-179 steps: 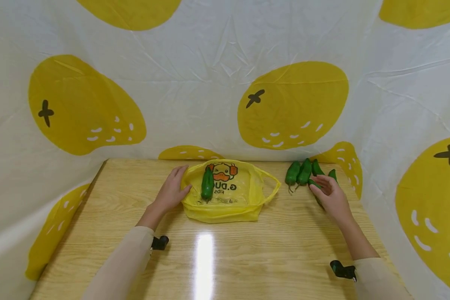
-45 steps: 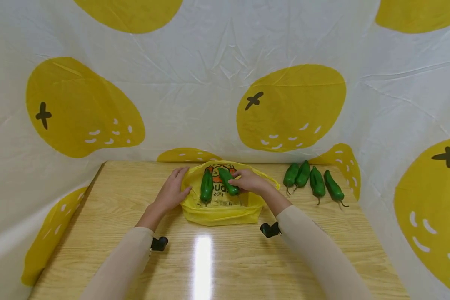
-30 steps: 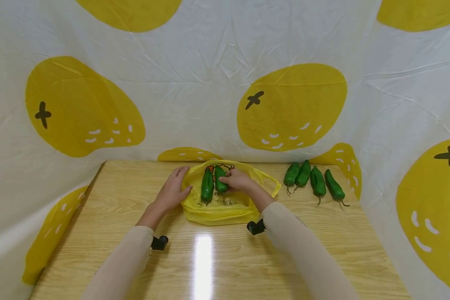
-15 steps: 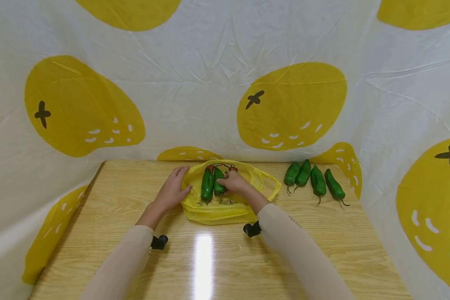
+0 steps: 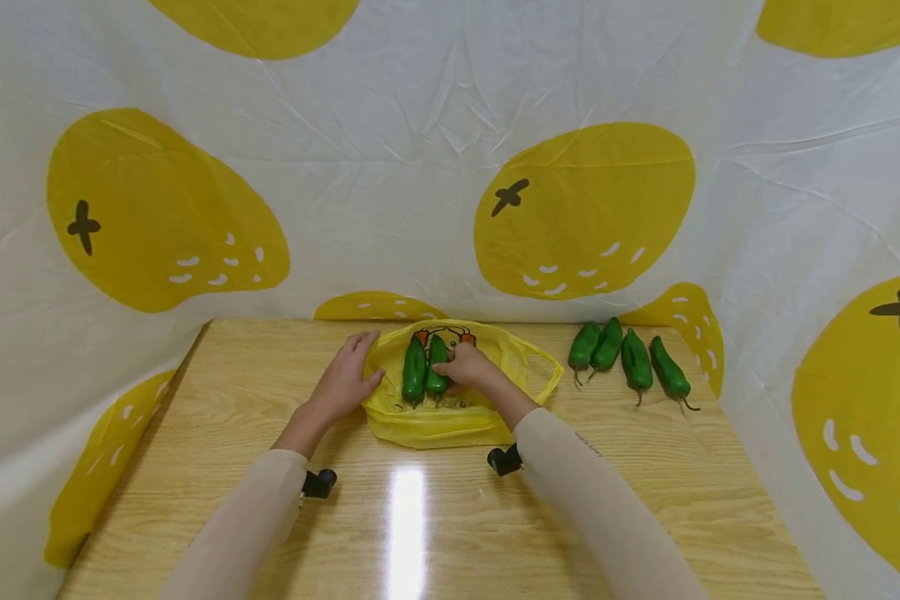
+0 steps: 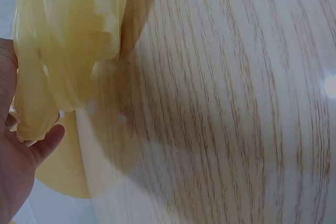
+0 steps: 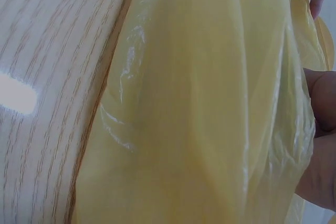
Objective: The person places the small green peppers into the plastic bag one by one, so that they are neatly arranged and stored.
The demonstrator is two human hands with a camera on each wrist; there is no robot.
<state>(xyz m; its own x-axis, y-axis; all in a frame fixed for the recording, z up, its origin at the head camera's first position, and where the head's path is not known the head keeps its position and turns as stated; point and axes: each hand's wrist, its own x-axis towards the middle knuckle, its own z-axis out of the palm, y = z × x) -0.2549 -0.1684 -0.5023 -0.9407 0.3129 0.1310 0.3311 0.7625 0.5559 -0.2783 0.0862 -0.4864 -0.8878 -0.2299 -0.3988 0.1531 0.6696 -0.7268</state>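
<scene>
A yellow plastic bag [image 5: 442,432] with a duck print lies with its mouth held wide in the head view. Two long green peppers are inside, side by side. My right hand [image 5: 471,365] reaches in and pinches the right one of them, a green pepper [image 5: 437,379], from its right side. The other pepper [image 5: 413,375] lies to its left, untouched by that hand. At the bag's left rim rests my left hand [image 5: 342,379], thumb spread from its loosely extended fingers. In the right wrist view the bag wall hides the peppers and most of my right hand [image 7: 321,145].
Several more green peppers [image 5: 636,362] lie in a row at the table's back right. The bag's handle loop [image 5: 551,379] sticks out toward them. Behind the wooden table [image 5: 255,400] hangs a white curtain [image 5: 390,225] printed with yellow fruit.
My right hand has carried a pepper from the group at the right into the bag and shifted it left, beside the one inside. My left hand has stayed at the rim.
</scene>
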